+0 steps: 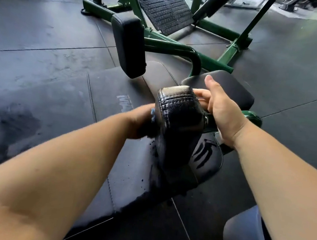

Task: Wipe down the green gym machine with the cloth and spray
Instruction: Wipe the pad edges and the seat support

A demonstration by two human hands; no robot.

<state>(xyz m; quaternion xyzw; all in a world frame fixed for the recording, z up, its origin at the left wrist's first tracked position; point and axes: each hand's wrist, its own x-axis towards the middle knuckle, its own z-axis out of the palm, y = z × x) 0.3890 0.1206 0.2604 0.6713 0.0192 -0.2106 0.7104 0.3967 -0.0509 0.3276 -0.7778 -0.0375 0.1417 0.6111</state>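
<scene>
Centrally, black pad (178, 112) on green machine frame (173, 47) stands upright. Left hand (139, 121) clutches blue cloth (152, 112) (only a scrap shows) against pad's left face. Right hand (221, 112) grips pad's right edge, fingers curled behind, thumb raised. Dark rubber floor (44, 34) all around.

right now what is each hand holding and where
Left hand holds the blue cloth, mostly hidden, against the left side of the black pad. Right hand grips that pad by its right edge, thumb raised.
</scene>
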